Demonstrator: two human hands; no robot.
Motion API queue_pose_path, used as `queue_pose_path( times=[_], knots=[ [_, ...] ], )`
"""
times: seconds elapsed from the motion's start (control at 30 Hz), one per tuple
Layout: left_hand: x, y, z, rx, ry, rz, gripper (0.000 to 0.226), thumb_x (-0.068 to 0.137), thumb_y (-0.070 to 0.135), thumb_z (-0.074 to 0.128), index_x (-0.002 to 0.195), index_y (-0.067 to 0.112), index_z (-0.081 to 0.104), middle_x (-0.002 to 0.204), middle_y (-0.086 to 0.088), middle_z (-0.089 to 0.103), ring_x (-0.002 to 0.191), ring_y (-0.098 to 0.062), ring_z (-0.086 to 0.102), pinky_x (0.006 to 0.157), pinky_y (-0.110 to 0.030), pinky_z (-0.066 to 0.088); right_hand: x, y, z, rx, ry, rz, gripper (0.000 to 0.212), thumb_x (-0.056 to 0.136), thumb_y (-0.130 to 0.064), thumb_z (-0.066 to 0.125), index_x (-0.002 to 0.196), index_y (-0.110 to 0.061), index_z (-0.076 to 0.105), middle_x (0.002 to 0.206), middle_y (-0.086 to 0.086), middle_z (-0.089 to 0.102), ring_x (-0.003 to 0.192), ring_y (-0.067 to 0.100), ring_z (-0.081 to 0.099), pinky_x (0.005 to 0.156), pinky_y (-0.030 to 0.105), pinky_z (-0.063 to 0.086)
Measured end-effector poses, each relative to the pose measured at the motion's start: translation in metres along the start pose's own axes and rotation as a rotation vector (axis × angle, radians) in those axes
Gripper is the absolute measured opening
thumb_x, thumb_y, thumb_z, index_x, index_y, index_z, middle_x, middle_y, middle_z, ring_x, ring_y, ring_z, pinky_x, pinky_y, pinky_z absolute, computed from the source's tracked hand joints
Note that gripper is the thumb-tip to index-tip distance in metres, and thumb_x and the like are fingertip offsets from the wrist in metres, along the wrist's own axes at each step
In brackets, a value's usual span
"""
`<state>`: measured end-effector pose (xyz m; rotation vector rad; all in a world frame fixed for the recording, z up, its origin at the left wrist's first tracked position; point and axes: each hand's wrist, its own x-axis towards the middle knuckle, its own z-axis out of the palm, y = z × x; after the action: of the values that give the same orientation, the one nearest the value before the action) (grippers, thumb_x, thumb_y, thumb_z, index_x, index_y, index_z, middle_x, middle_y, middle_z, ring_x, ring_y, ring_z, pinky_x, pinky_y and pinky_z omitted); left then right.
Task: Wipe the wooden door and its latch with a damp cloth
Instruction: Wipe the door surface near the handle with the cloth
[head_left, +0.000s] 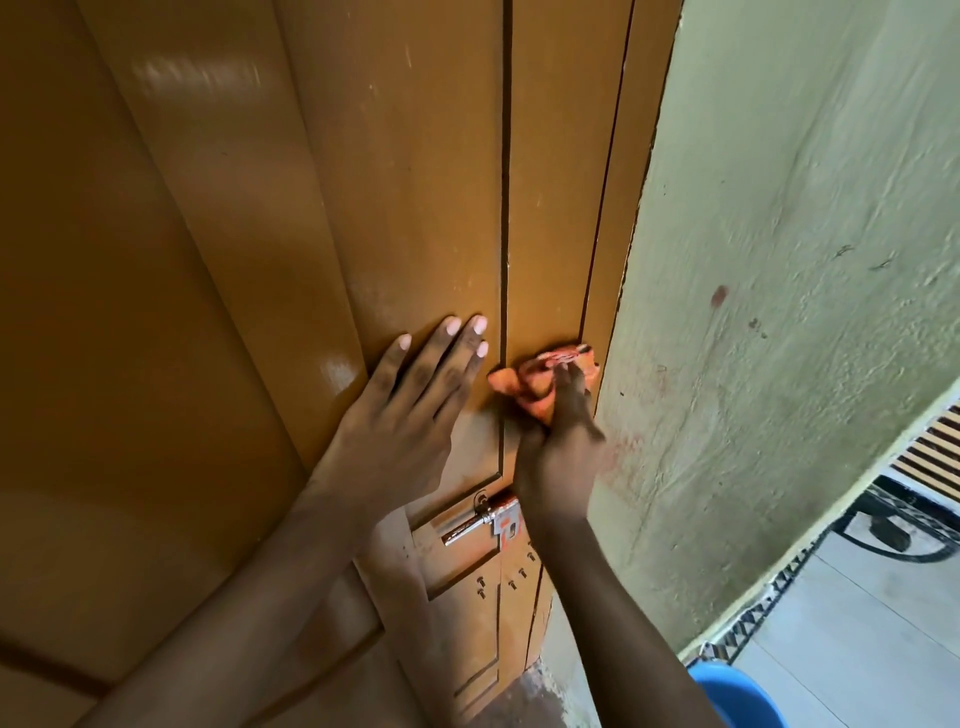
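The ochre-painted wooden door fills the left and middle of the head view. Its metal sliding latch sits low on the door, partly behind my right wrist. My left hand lies flat on the door panel with fingers spread, just left of the door's edge seam. My right hand presses a crumpled orange cloth against the door frame strip, above the latch. The cloth's lower part is hidden under my fingers.
A rough pale-green wall stands right of the door frame. A blue bucket rim shows at the bottom right on a tiled floor. A dark metal stand sits at the far right.
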<state>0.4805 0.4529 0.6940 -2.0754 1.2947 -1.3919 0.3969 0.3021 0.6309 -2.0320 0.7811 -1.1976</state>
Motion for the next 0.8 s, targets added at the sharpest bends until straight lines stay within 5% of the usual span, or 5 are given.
queue_pose_path(
  times=[0.1,0.23,0.37,0.6,0.8],
  knots=[
    [-0.001,0.0,0.002,-0.01,-0.002,0.006,0.076,0.104,0.032,0.044,0.169,0.006,0.013,0.176,-0.018,0.007,0.163,-0.034,0.01,0.129,-0.052,0.008,-0.037,0.026,0.005,-0.12,-0.065,-0.245,0.069,0.086,0.005,0.051,0.155,-0.001,0.042,0.164,0.021,0.035,0.151,0.049,0.031,0.11,0.042,0.04],
    [-0.001,-0.001,0.005,-0.029,-0.006,0.002,0.078,0.102,0.032,0.046,0.169,0.006,0.015,0.176,-0.018,0.006,0.163,-0.034,0.009,0.13,-0.052,0.007,-0.041,0.032,0.002,0.043,0.037,-0.154,0.06,0.088,-0.002,0.044,0.147,-0.001,0.053,0.154,0.021,0.05,0.138,0.034,0.054,0.109,0.006,0.04],
    [-0.002,-0.001,0.002,0.002,0.01,0.003,0.077,0.103,0.032,0.047,0.168,0.005,0.015,0.176,-0.019,0.007,0.163,-0.034,0.011,0.129,-0.052,0.01,-0.016,0.002,0.018,0.23,0.137,0.14,0.059,0.089,0.005,0.049,0.147,-0.008,0.056,0.141,0.012,0.066,0.129,0.025,0.064,0.105,0.046,0.056],
    [-0.001,0.0,0.004,0.008,-0.005,0.006,0.079,0.102,0.034,0.048,0.169,0.006,0.015,0.176,-0.019,0.008,0.163,-0.035,0.01,0.129,-0.052,0.008,-0.033,0.047,0.006,-0.017,0.02,-0.336,0.059,0.09,0.001,0.045,0.149,0.002,0.05,0.158,0.022,0.045,0.146,0.046,0.044,0.102,0.043,0.056],
    [-0.002,0.0,0.002,0.024,-0.011,0.004,0.081,0.102,0.034,0.048,0.169,0.005,0.013,0.176,-0.019,0.007,0.163,-0.034,0.01,0.129,-0.052,0.009,-0.011,0.015,0.009,0.222,0.11,0.238,0.054,0.091,0.013,0.049,0.137,-0.007,0.065,0.117,0.01,0.077,0.099,0.015,0.07,0.098,0.028,0.059]
  ],
)
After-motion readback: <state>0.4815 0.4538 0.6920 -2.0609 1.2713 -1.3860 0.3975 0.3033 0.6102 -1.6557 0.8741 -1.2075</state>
